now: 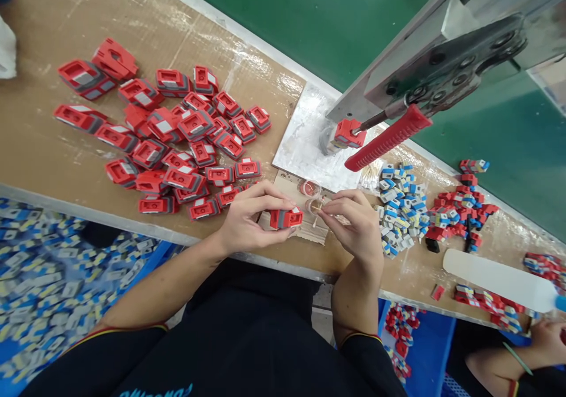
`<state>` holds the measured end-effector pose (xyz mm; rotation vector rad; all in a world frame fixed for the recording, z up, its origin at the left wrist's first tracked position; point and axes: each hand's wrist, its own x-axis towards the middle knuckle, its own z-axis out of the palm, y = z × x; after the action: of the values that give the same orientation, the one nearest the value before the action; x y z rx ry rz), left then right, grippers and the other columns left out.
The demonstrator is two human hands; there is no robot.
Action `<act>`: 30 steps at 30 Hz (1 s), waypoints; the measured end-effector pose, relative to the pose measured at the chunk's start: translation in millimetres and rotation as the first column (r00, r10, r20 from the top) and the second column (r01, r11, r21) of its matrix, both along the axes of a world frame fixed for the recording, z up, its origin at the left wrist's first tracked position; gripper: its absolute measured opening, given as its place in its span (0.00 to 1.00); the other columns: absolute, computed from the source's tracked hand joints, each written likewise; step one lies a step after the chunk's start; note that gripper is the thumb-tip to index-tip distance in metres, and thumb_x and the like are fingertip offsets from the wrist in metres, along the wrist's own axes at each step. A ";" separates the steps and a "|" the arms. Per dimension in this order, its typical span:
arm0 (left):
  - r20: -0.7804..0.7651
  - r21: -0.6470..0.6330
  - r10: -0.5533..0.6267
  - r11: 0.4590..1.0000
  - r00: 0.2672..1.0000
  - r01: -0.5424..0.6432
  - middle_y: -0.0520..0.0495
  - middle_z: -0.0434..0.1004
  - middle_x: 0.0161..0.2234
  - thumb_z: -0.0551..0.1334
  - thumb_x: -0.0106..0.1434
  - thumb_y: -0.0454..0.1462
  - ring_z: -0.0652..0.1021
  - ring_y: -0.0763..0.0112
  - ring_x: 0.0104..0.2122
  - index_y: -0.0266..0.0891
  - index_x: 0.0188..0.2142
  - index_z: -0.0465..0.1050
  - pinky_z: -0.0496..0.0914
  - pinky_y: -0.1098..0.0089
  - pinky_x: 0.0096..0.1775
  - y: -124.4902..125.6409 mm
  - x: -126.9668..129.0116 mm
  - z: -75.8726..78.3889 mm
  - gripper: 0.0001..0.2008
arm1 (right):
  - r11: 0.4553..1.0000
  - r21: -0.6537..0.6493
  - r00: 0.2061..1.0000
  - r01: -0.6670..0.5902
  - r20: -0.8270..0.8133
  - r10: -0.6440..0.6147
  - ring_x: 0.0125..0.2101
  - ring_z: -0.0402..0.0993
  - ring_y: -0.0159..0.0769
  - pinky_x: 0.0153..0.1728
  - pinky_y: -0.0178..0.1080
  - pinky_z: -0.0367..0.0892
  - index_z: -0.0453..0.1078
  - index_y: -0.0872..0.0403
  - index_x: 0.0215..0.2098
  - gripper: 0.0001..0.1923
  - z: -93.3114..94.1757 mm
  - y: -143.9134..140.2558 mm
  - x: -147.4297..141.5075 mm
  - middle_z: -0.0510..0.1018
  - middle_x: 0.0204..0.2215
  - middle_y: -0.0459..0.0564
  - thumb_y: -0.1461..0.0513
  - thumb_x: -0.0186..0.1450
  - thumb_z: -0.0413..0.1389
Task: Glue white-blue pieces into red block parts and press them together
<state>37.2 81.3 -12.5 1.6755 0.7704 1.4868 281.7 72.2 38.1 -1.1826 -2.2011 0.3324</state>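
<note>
Gripping a red housing (286, 217) at the bench edge (132, 223), left hand (250, 220) fingers pinch it level w/ its end facing the right hand (354, 223), whose fingertips press together on a small stick beside two clear cups (312, 196), approx. below the press handle (387, 137).

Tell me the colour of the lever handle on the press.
Red, with a ribbed grip: the lever handle slants across the press, seen clearly in the head view.

Head view: worn on the person's head, looking forward and steeply down.
Nearness: close above the workbench (66, 167).
Framing: both forearms enter from the bottom edge.
Shared views: only one.
</note>
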 end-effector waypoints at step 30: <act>-0.064 0.024 -0.054 0.998 0.997 0.055 0.44 0.87 0.38 0.79 0.56 0.34 0.86 0.68 0.34 0.41 0.44 0.84 0.81 0.72 0.38 0.6 -0.3 3.1 0.16 | 0.990 0.133 0.888 0.040 -0.458 0.026 0.28 0.80 0.40 0.30 0.45 0.78 0.78 0.44 0.42 0.11 14.5 -11.8 -42.0 0.86 0.27 0.42 0.67 0.66 0.69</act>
<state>36.8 81.9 -9.4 1.7564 0.7358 1.4182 239.6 60.4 52.7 -0.9216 -1.7732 0.4027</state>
